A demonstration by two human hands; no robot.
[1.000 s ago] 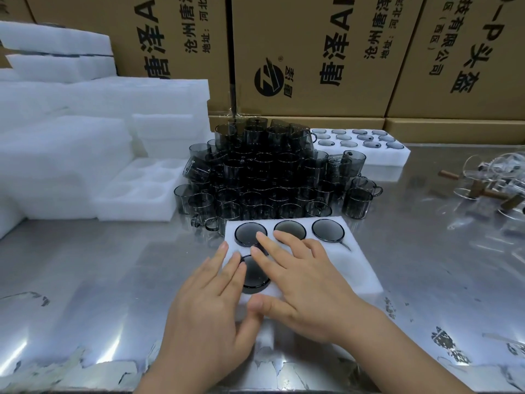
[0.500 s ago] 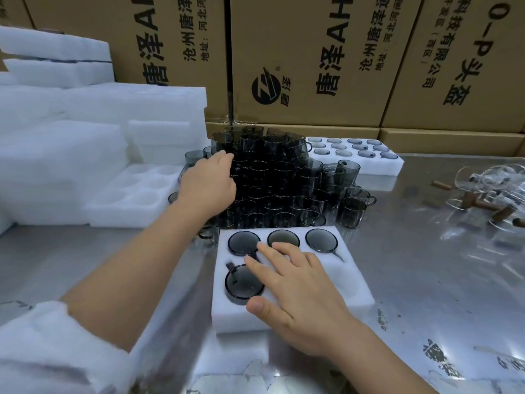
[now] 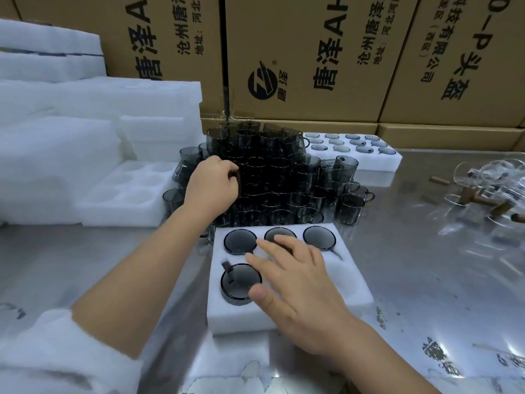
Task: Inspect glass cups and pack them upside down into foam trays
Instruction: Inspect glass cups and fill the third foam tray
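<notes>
A white foam tray [image 3: 352,291] lies on the steel table in front of me. Several smoky grey glass cups sit upside down in its holes, three in the far row and one [image 3: 237,281] at the near left. My right hand [image 3: 301,288] rests flat on the tray with fingers spread, touching its surface. Behind the tray stands a stacked pile of grey glass cups [image 3: 272,177]. My left hand [image 3: 211,186] is at the pile's left side with fingers curled around a cup [image 3: 238,177] there.
An empty foam tray [image 3: 125,194] and stacks of foam [image 3: 71,132] fill the left. A filled foam tray [image 3: 369,160] sits behind the pile. Cardboard boxes [image 3: 312,58] line the back. Clear glass pieces with wooden handles [image 3: 483,191] lie at the right.
My left hand left the tray, reached up to the left side of the cup pile and closed on a cup. My right hand stayed flat on the tray.
</notes>
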